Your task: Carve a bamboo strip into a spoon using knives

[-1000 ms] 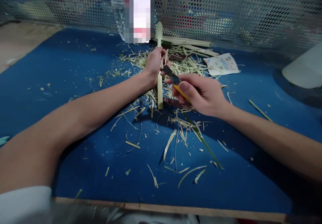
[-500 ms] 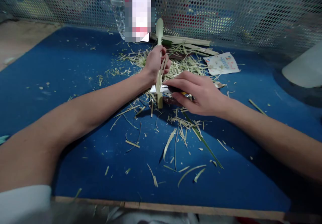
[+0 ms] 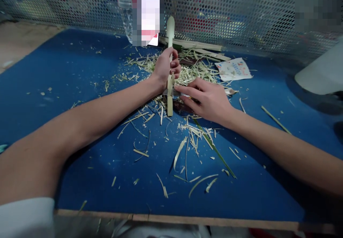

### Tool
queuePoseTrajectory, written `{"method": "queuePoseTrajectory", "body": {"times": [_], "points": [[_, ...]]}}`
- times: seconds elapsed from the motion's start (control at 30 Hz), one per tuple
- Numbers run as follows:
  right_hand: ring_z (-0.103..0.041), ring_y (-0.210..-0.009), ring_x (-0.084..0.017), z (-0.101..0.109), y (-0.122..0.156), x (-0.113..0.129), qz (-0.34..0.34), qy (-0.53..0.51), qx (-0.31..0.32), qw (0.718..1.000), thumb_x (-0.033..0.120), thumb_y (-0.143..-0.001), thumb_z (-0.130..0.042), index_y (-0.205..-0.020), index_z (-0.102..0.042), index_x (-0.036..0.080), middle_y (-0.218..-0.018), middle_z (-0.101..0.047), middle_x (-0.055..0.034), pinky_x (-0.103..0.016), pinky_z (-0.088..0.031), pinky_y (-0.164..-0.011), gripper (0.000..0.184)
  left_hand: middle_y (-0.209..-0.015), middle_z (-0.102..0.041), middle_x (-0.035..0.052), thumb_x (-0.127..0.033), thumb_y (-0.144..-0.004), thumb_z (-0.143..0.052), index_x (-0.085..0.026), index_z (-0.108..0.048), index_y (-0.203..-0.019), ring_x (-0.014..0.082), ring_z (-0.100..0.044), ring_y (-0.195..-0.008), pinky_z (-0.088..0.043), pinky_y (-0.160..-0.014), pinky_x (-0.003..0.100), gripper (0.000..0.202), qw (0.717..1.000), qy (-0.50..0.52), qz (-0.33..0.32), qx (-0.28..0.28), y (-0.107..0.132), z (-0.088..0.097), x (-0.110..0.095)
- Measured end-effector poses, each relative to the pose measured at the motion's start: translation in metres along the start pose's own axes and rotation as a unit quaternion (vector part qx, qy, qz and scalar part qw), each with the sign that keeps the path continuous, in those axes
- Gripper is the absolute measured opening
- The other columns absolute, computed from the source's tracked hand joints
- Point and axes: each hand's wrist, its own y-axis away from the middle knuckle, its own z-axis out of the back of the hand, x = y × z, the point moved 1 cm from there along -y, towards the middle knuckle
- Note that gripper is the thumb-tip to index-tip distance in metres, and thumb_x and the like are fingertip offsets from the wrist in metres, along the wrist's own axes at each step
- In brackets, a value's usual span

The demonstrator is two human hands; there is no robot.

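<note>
My left hand (image 3: 164, 66) is wrapped round a pale bamboo stick (image 3: 169, 34) with a rounded, spoon-like top, holding it upright with its lower end (image 3: 169, 107) resting on the blue mat (image 3: 66, 77). My right hand (image 3: 207, 99) grips a small knife whose blade (image 3: 174, 92) lies flat against the stick just below my left hand. The knife's handle is hidden under my fingers. Pale shavings (image 3: 193, 134) lie scattered around both hands.
Cut bamboo strips (image 3: 198, 47) lie at the back by a perforated metal screen (image 3: 241, 13). A plastic bottle (image 3: 128, 9) stands behind them. A printed paper packet (image 3: 234, 69) lies to the right, a white object (image 3: 321, 74) at the far right. The mat's wooden front edge (image 3: 171, 220) is near me.
My right hand brought the knife from a raised angle down onto the stick and pushed the blade along it. The stick's top has risen slightly.
</note>
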Motion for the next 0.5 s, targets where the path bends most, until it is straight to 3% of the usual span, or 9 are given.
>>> {"method": "queuePoseTrajectory", "body": {"times": [0.2,0.37,0.5], "points": [[-0.055,-0.077,-0.016,0.0001,0.001,0.0006,0.016,0.016,-0.006,1.0,0.031,-0.095,-0.049,-0.121,-0.064,0.027,-0.092,-0.065,-0.0057,-0.029,-0.034,-0.059,0.031,-0.05,-0.02,-0.0064,-0.019,-0.084,-0.051,-0.021,-0.031,-0.064,0.0049,-0.015,-0.038,-0.005,-0.04,0.02,0.028,1.0,0.015,-0.019,-0.019,-0.0005,0.0002,0.0034],[-0.056,-0.076,-0.015,0.0013,0.0002,0.0013,0.013,0.023,-0.006,1.0,0.031,-0.095,-0.048,-0.122,-0.064,0.027,-0.092,-0.065,-0.0055,-0.028,-0.035,-0.059,0.032,-0.049,-0.021,-0.0068,-0.021,-0.084,-0.055,-0.021,-0.031,-0.065,0.0049,-0.017,-0.035,-0.004,-0.039,0.02,0.03,0.998,0.037,0.01,-0.044,-0.0022,0.0,0.0032],[-0.056,-0.075,-0.015,0.0013,0.0014,0.0009,0.027,-0.005,0.003,1.0,0.03,-0.094,-0.05,-0.123,-0.064,0.028,-0.091,-0.065,-0.0042,-0.028,-0.034,-0.058,0.032,-0.048,-0.022,-0.0072,-0.02,-0.084,-0.052,-0.021,-0.031,-0.064,0.0045,-0.018,-0.034,-0.006,-0.037,0.019,0.029,0.999,0.02,-0.009,-0.025,-0.0026,0.0011,0.0036]]}}
